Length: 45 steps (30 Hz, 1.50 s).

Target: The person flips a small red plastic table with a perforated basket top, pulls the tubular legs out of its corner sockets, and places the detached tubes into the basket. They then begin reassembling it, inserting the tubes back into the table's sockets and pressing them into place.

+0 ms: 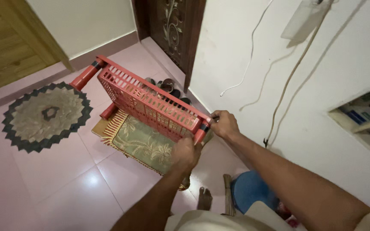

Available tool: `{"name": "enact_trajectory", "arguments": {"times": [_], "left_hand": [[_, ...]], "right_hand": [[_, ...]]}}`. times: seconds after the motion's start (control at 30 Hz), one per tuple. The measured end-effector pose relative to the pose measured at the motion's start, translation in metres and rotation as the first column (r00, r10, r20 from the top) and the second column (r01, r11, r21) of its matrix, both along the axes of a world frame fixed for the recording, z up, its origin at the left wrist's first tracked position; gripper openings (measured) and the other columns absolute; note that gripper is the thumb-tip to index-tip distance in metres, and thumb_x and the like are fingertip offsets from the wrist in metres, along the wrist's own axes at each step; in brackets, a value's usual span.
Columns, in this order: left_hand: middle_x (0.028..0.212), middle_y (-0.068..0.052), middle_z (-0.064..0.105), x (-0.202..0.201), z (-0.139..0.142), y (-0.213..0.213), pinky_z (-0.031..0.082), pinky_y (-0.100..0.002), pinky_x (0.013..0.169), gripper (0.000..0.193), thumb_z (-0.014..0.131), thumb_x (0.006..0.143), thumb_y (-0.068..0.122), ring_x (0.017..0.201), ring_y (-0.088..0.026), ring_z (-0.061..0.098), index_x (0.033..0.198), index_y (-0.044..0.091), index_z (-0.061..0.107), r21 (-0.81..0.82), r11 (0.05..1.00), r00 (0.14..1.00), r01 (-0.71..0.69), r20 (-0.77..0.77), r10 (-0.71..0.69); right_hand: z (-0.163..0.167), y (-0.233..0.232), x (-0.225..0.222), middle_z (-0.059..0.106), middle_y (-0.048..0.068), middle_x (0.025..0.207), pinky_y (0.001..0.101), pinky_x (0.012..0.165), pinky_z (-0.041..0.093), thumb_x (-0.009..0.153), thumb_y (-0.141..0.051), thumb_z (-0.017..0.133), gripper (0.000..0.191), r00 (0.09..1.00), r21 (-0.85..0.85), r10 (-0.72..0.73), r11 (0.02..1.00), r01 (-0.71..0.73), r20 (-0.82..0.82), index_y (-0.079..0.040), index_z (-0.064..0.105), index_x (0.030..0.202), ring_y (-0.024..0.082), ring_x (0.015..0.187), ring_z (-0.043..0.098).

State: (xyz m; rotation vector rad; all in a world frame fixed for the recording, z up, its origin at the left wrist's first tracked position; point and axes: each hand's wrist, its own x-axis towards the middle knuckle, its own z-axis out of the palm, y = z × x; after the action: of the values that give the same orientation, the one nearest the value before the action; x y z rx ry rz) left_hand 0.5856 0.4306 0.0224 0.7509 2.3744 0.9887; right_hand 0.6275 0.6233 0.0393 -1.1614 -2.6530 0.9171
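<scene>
Pale pink tiled floor [56, 171], glossy, is running under white walls [236, 47]; a dark carved wooden door [170, 25] is standing at top centre of the frame, a lighter wooden panel [5, 42] at upper left.

Both hands are gripping a red plastic slatted rack [150, 102], lifted and tilted on edge in the middle of the frame. The left hand [186, 153] is clenching around the near red leg post at the rack's lower right corner, fingers wrapped. The right hand [222, 124] is closing over the top rail at that same corner, just right of the black joint sleeve. Rack is slanting from upper left down to centre right; another post is sticking out at its far upper-left end.

Directly beneath the rack, a green floral doormat [144, 143] with a fringed yellow edge is lying on the tiles. Several dark sandals [168, 87] are showing behind the slats, by the door foot. A round grey-and-dark scalloped mat [46, 115] is sitting at centre left.

A bare foot [204, 199] is showing at bottom centre, beside a blue round object [251, 190]. White and tan cables [287, 77] are hanging down the right wall.
</scene>
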Motion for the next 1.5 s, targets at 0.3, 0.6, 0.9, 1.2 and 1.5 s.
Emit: {"name": "enact_trajectory", "arguments": {"times": [0.3,0.6,0.9,1.2,1.5], "left_hand": [[0.089,-0.017,0.074,-0.007,-0.008,-0.011,0.057,-0.047,0.077,0.047,0.079,0.075,0.040,0.086,-0.037,0.075,0.109,0.010,0.069,0.065,0.997,0.993,-0.030,0.112,0.023],[0.101,-0.021,0.073,-0.011,-0.028,0.003,0.055,-0.049,0.084,0.034,0.082,0.080,0.032,0.098,-0.039,0.071,0.099,0.006,0.072,-0.256,0.967,0.907,0.019,0.411,0.091],[0.080,-0.012,0.068,0.004,-0.017,0.000,0.054,-0.044,0.068,0.053,0.091,0.063,0.027,0.075,-0.030,0.067,0.107,0.010,0.066,-0.040,0.989,0.987,-0.144,0.060,0.147],[0.081,-0.008,0.062,0.002,-0.004,-0.011,0.050,-0.035,0.057,0.032,0.082,0.082,0.015,0.070,-0.020,0.061,0.102,0.009,0.058,0.153,0.885,0.393,-0.440,0.919,0.037],[0.103,-0.009,0.065,-0.001,-0.030,-0.024,0.065,-0.044,0.078,0.037,0.080,0.082,0.013,0.091,-0.024,0.067,0.108,0.011,0.053,0.148,0.804,0.335,-0.577,0.940,0.068]], "right_hand": [[0.001,0.000,0.000,0.079,0.013,0.096,0.0395,0.083,0.058,0.086,-0.029,0.077,0.026,0.998,-0.067,0.037,0.997,-0.039,-0.041,-0.008,0.078,0.102,0.027,0.090,0.076],[-0.007,-0.003,0.003,0.078,0.014,0.091,0.0402,0.081,0.058,0.085,-0.028,0.077,0.025,0.996,-0.092,0.026,0.995,-0.033,-0.080,-0.008,0.078,0.099,0.028,0.086,0.076],[-0.005,0.001,0.004,0.078,0.015,0.090,0.0404,0.080,0.059,0.086,-0.028,0.077,0.025,0.997,-0.081,0.003,0.997,-0.010,-0.082,-0.006,0.077,0.099,0.029,0.085,0.076],[0.005,0.000,0.002,0.078,0.013,0.093,0.0379,0.081,0.058,0.086,-0.028,0.075,0.026,0.998,-0.128,-0.006,0.992,-0.003,-0.070,-0.007,0.077,0.101,0.025,0.086,0.076],[-0.029,-0.007,0.018,0.071,0.011,0.125,0.0475,0.090,0.059,0.087,-0.038,0.082,0.076,0.930,-0.729,-0.357,0.661,0.181,-0.093,-0.009,0.042,0.145,0.028,0.108,0.071]]}}
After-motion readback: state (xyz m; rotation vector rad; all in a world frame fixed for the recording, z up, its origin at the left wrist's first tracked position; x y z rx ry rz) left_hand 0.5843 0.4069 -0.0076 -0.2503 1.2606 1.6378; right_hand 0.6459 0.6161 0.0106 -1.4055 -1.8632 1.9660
